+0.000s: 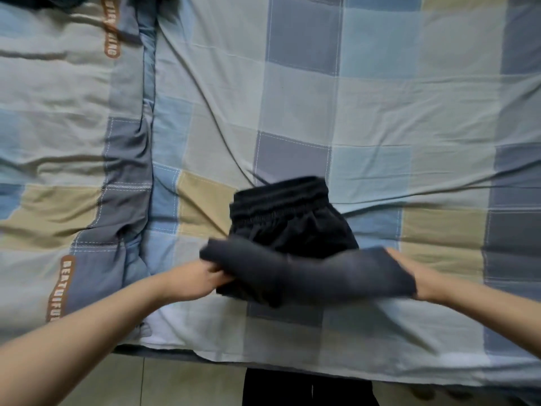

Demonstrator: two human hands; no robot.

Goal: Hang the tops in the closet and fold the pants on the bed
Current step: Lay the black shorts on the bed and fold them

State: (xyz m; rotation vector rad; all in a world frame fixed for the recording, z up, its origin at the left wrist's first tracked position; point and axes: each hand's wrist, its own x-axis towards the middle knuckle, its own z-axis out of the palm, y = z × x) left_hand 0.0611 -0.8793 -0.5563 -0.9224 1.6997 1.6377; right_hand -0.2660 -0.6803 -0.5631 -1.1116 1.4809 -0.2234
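The black pants (292, 227) lie near the bed's (409, 112) 6 o'clock edge, waistband toward 12 o'clock. The left hand (202, 281) at 9 o'clock has its fingers curled on the blurred lower fold; the right hand (415, 273) at 3 o'clock holds the other end, fingers hidden. Bare checked sheet stretches toward 12 and 3 o'clock. A rumpled quilt (73, 142) lies at 9 o'clock; a dark garment (44, 1) shows at 11 o'clock.

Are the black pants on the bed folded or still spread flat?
Partly folded. The pants lie bunched, waistband up top, while the left hand and right hand hold a doubled-over layer above the lower part.
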